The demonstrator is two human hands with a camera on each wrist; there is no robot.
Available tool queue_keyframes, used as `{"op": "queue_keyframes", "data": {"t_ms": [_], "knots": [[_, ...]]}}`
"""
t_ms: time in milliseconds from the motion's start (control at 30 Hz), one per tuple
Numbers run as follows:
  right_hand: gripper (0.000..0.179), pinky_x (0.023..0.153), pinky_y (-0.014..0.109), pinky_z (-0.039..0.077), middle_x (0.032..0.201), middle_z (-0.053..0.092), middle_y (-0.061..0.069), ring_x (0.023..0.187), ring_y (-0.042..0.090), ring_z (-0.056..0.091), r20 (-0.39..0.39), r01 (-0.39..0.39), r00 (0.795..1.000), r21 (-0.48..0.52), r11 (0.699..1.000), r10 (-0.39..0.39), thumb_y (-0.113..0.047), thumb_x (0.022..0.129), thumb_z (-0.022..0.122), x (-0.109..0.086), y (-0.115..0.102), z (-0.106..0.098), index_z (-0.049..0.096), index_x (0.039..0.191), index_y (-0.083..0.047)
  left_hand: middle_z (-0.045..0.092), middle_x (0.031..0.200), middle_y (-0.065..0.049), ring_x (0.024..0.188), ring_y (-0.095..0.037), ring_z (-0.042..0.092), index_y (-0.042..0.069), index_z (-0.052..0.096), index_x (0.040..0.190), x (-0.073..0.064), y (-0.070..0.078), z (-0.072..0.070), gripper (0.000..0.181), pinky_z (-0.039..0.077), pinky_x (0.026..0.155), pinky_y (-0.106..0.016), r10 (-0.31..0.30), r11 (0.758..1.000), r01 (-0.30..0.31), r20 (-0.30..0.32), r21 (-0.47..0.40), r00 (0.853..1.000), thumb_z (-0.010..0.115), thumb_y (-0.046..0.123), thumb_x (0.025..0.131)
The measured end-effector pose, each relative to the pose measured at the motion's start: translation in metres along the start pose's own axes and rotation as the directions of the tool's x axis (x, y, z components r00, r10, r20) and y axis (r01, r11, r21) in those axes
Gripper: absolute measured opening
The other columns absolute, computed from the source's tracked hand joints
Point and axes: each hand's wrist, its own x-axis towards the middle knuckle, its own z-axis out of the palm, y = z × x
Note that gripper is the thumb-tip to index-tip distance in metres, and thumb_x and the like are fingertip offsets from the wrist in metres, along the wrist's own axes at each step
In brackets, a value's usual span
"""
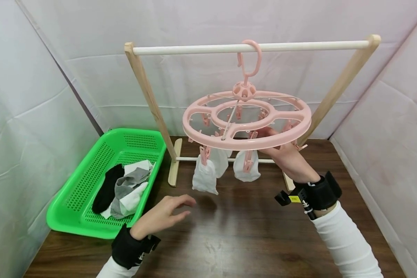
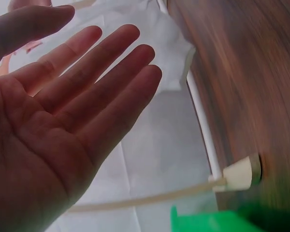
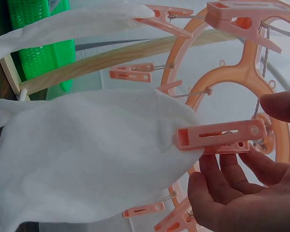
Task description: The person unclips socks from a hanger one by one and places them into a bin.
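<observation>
A pink round clip hanger (image 1: 247,144) hangs by its hook from a white bar. White socks (image 1: 205,177) dangle from its clips, under the front of the ring. In the right wrist view, a large white sock (image 3: 92,154) is held by a pink clip (image 3: 222,134). My right hand (image 1: 292,162) reaches under the ring's right side, partly hidden by it. Its fingertips (image 3: 227,169) touch the clip from below, while the thumb stands apart from it. My left hand (image 1: 165,216) hovers over the table, left of the socks, fingers extended and holding nothing.
A green basket (image 1: 73,227) stands at the left with a black sock (image 1: 107,189) and grey and white socks (image 1: 132,189). The wooden rack posts (image 1: 147,96) rise on both sides of the hanger. White sheeting (image 1: 100,23) encloses the dark wooden table (image 1: 222,247) on the visible sides.
</observation>
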Motion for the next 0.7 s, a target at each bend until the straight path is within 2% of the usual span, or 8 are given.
{"op": "queue_keyframes", "data": {"t_ms": [200,433,533,700], "knots": [[0.045,0.101,0.033,0.04,0.139,0.046,0.011,0.125,0.023,0.043,-0.021,0.008,1.0,-0.051,0.999,-0.009,-0.006,0.099,0.055,-0.001,-0.003,0.0,0.045,0.143,-0.009,0.067,0.105,-0.008,0.1,-0.021,0.064,0.003,0.063,0.112,0.026,-0.002,0.009,0.02,0.051,0.087,-0.035,0.05,0.997,-0.049,0.008,-0.066,0.999,0.062,-0.002,0.092],[0.038,0.094,0.032,0.043,0.126,0.053,0.013,0.111,0.021,0.05,-0.013,-0.01,1.0,-0.112,0.994,0.009,-0.011,0.097,0.061,0.005,-0.007,0.003,0.051,0.133,-0.002,0.068,0.105,-0.011,0.1,-0.022,0.065,-0.002,0.064,0.111,0.058,0.004,0.009,0.018,0.051,0.087,-0.031,0.076,0.994,-0.075,0.015,-0.079,0.997,0.06,0.001,0.094],[0.038,0.092,0.032,0.043,0.122,0.055,0.013,0.107,0.02,0.051,-0.007,-0.006,1.0,-0.121,0.993,0.005,-0.012,0.095,0.063,0.006,-0.009,0.005,0.053,0.13,0.001,0.067,0.109,-0.015,0.102,-0.026,0.065,-0.004,0.064,0.115,0.07,0.005,0.008,0.022,0.051,0.087,-0.035,0.09,0.993,-0.089,0.011,-0.077,0.996,0.059,0.0,0.094],[0.041,0.093,0.032,0.044,0.124,0.056,0.012,0.108,0.02,0.053,0.016,0.002,1.0,-0.133,0.991,0.0,-0.014,0.095,0.064,0.007,-0.013,0.004,0.053,0.132,0.001,0.062,0.121,-0.018,0.111,-0.028,0.06,-0.006,0.059,0.125,0.087,0.006,0.005,0.033,0.049,0.091,-0.034,0.06,0.995,-0.063,-0.034,-0.082,0.998,0.059,0.0,0.093]]}}
